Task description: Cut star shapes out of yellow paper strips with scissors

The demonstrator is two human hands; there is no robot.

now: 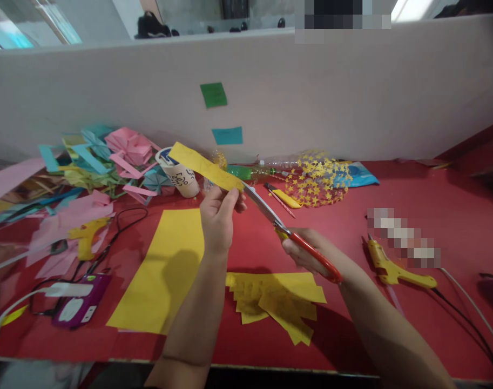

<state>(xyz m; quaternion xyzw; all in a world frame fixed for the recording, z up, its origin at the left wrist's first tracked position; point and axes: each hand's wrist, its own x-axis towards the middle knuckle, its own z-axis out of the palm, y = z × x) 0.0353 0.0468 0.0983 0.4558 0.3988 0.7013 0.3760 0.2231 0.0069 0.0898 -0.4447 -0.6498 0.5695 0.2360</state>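
Note:
My left hand pinches a yellow paper strip near its right end, raised above the red table. In my right hand are red-handled scissors, their blades pointing up and left to the strip's right end by my left fingertips. Below the hands lies a fanned pile of yellow strips. A large yellow paper sheet is flat on the table, partly hidden behind my left forearm.
Folded coloured paper and a paper cup stand at the back left. Yellow glue guns lie left and right. A purple power box with cables is front left; a star-dotted bottle lies behind.

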